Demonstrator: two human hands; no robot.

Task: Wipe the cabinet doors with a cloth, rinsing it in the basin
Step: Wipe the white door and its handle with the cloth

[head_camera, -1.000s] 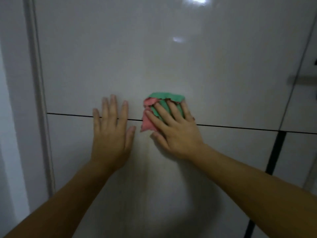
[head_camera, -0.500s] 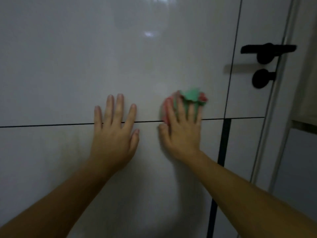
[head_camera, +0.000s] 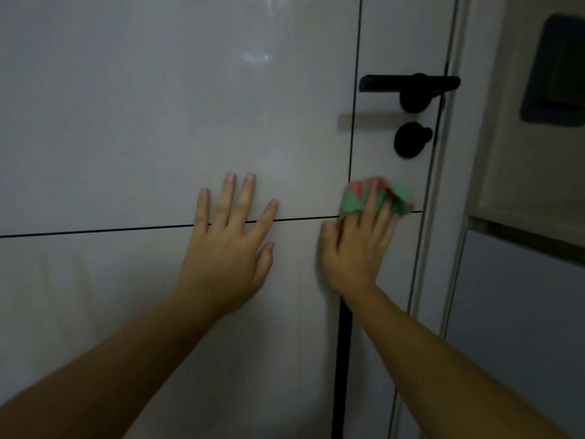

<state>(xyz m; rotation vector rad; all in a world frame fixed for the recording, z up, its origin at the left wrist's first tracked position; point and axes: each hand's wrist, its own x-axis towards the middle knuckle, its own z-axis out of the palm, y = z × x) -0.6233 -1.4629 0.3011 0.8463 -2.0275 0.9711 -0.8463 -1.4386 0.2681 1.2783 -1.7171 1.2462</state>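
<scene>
- The glossy white cabinet door (head_camera: 133, 128) filled most of the view, with a thin dark seam running across it.
- The left hand (head_camera: 228, 248) lay flat on the door, fingers spread straight, holding nothing.
- The right hand (head_camera: 354, 251) pressed straight fingers over the cloth.
- The crumpled green-and-pink cloth (head_camera: 351, 202) sat on the seam, right by the door's right edge.
- The black lever handle (head_camera: 411, 85) was above it, with the round black knob (head_camera: 411, 140) just below.
</scene>
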